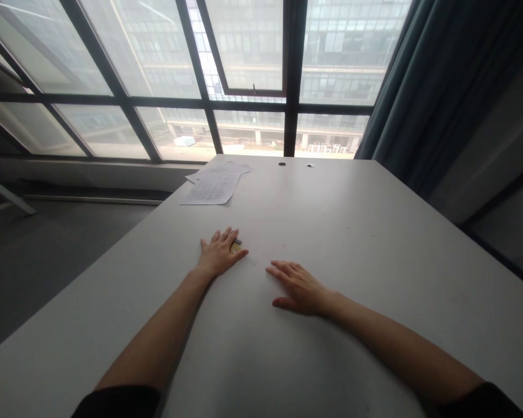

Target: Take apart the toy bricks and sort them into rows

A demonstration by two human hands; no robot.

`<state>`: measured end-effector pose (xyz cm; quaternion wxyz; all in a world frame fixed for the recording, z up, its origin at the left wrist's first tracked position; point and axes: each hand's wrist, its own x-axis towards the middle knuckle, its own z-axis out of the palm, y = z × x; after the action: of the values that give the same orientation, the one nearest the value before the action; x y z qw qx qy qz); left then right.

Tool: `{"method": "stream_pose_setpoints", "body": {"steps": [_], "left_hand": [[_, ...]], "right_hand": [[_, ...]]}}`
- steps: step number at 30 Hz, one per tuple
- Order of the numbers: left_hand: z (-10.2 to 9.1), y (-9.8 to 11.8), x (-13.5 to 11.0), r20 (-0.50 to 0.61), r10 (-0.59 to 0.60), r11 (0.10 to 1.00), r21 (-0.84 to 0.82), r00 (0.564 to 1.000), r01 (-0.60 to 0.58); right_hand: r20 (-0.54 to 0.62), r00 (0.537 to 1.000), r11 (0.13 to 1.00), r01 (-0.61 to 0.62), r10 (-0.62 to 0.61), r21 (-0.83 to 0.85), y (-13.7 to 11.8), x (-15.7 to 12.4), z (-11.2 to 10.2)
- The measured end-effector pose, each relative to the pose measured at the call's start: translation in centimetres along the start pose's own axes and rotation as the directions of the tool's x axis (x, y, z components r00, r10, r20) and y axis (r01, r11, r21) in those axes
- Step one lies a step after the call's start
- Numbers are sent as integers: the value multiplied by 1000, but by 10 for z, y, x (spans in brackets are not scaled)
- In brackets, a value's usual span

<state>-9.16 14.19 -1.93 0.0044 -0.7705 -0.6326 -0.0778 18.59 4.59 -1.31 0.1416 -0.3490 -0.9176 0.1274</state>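
Note:
My left hand (218,253) lies palm down on the white table (322,232), its fingers spread. Partly under it, between thumb and forefinger, shows a small yellowish thing (236,248) with a grey edge. The palm and fingers hide the rest of it, and its kind cannot be made out. To the right, my right hand (300,288) rests on or just over the tabletop. Its fingers are stretched out toward the left hand with the thumb apart, and nothing is in it. A gap of bare tabletop separates the two hands.
Printed sheets of paper (215,186) lie overlapping at the table's far left edge. A dark round spot (282,164) and a smaller black and white one (311,166) are near the far edge. Beyond stand framed windows (248,104). A dark curtain (440,81) hangs at right.

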Motion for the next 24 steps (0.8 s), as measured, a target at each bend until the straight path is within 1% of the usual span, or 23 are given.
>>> {"method": "stream_pose_setpoints", "body": {"steps": [4,8,12,16,18,20,24], "left_hand": [[1,3,1,15,83,997,-7,996,-83],[3,10,1,14,138,990,-6,990,-138],[4,17,9,16,122,993,-8,992,-122],[3,26,19,42,149,989,-33,988,-147],[4,38,20,41,198,980,-48,979,-196],[7,57,16,42,271,961,-69,962,-268],[16,102,3,37,430,897,-132,902,-422]], "right_hand": [[-31,998,999,-50,49,-13,11,33,8],[-86,994,997,-68,66,-24,15,55,16],[-129,983,991,-130,127,-15,17,67,20],[-188,973,990,-137,137,12,19,67,22],[-214,963,986,-160,164,36,23,62,21],[-232,951,979,-197,203,49,28,53,18],[-224,941,967,-255,254,25,42,29,8]]}}
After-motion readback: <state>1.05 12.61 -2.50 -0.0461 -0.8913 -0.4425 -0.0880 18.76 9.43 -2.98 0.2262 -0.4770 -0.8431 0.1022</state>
